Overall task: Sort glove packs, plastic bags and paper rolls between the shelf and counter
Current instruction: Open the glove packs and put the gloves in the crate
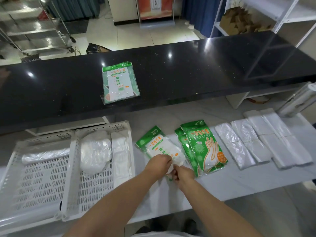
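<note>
On the bench (pixel 188 69) lay just one glove pack (pixel 119 82), while left hand (pixel 158 164) and right hand (pixel 184 173) pinched a second pack (pixel 158 145) on the shelf (pixel 222 185).

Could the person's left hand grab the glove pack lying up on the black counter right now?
Probably yes, once it lets go: the left hand and right hand both pinch the lower glove pack. Nothing stands before the counter pack.

Glossy tiled floor (pixel 133 35), blue curtains (pixel 201 11)
</note>
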`<state>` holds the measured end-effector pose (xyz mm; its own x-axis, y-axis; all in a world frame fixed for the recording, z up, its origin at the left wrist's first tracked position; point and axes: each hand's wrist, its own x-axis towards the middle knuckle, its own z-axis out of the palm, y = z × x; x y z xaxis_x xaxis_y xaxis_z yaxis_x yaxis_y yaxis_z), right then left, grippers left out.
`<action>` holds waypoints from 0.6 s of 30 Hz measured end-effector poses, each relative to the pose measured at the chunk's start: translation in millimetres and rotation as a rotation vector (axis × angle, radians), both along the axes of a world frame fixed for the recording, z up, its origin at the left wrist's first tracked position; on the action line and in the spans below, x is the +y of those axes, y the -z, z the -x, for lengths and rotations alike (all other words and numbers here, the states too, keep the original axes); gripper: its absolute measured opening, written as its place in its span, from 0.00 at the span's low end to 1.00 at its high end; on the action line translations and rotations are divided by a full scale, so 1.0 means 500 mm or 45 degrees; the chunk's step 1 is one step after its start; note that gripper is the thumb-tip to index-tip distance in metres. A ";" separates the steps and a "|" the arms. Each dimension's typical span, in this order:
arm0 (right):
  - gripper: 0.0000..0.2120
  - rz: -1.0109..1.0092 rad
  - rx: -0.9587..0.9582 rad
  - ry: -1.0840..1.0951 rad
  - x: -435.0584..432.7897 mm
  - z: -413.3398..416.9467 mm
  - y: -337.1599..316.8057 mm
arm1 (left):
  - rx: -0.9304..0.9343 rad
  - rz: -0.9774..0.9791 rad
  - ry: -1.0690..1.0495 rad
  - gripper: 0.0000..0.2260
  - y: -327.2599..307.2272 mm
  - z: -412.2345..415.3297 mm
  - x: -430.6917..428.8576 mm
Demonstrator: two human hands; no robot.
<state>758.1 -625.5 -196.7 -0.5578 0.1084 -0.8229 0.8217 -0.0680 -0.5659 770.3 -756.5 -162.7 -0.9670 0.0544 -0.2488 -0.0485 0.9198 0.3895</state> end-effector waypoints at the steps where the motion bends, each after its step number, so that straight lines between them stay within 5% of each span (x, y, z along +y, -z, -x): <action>1: 0.13 -0.015 0.006 -0.011 -0.003 0.000 0.000 | 0.001 0.012 0.016 0.13 0.001 0.001 0.000; 7: 0.12 -0.163 0.117 -0.056 0.013 -0.018 -0.028 | 0.046 0.182 0.095 0.08 0.009 0.019 -0.003; 18: 0.05 -0.149 0.130 -0.001 0.132 -0.063 -0.050 | -0.189 0.363 0.163 0.15 0.017 0.065 0.012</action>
